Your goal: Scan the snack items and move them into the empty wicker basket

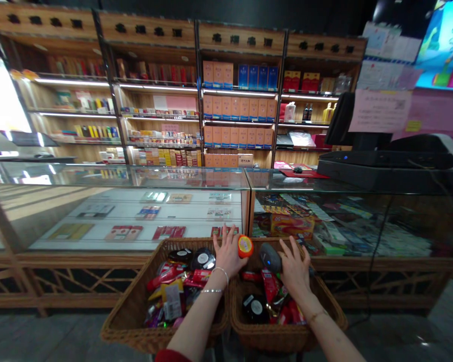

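Note:
Two wicker baskets stand side by side, the left basket (pixel 126 314) and the right basket (pixel 287 329), both holding mixed packaged goods. Over the inner back corner of the left one, my left hand (pixel 227 254) has its fingers spread, with a round orange container (pixel 245 246) at its thumb side. My right hand (pixel 295 266) is above the right basket, fingers apart, beside a dark grey rounded device (pixel 271 258) with a small blue light; its thumb side touches the device. Black round containers (pixel 203 259) and red packets (pixel 270 285) lie in the baskets.
Behind the baskets runs a glass display counter (pixel 143 178) with flat packs inside. A monitor (pixel 340 120) stands on it at the right, with a cable hanging down the front. Stocked shelves (pixel 239 120) line the wall.

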Demonstrator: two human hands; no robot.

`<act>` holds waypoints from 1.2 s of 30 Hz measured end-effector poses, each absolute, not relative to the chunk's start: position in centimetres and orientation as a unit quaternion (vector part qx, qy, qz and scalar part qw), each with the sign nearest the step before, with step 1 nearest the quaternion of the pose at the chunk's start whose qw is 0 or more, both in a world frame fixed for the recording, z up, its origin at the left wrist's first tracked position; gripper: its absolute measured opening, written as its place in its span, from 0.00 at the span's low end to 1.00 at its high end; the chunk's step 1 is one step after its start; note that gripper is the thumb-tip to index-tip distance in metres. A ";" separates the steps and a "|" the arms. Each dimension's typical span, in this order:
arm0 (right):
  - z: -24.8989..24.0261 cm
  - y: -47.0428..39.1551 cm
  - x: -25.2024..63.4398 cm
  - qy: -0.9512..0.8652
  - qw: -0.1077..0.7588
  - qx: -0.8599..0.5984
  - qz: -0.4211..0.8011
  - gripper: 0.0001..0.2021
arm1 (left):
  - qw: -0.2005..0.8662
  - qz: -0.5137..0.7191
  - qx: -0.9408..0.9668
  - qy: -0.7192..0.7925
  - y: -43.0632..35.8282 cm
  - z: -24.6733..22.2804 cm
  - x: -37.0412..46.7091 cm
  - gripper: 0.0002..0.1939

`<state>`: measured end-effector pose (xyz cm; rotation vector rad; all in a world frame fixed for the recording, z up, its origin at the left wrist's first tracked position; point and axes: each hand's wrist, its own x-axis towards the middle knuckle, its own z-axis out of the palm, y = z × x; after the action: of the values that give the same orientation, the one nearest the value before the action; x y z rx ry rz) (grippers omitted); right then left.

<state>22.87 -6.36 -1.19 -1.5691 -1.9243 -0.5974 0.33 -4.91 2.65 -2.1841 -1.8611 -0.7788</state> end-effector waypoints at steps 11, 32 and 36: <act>0.7 -7.1 20.9 -0.730 0.293 -0.580 -0.211 0.18 | 0.087 -0.283 -0.716 -0.632 -6.0 2.5 -1.4 0.37; 0.8 -7.7 18.2 -0.747 0.298 -0.552 -0.221 0.17 | 0.109 -0.293 -0.670 -0.673 -8.8 2.5 -4.6 0.33; 0.8 -7.9 17.9 -0.749 0.300 -0.553 -0.207 0.18 | 0.101 -0.297 -0.652 -0.690 -9.6 2.8 -5.3 0.32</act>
<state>17.93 -7.85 0.80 -1.4688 -1.9880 -0.5493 -5.34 -9.56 2.76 -1.9272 -2.0390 -0.8787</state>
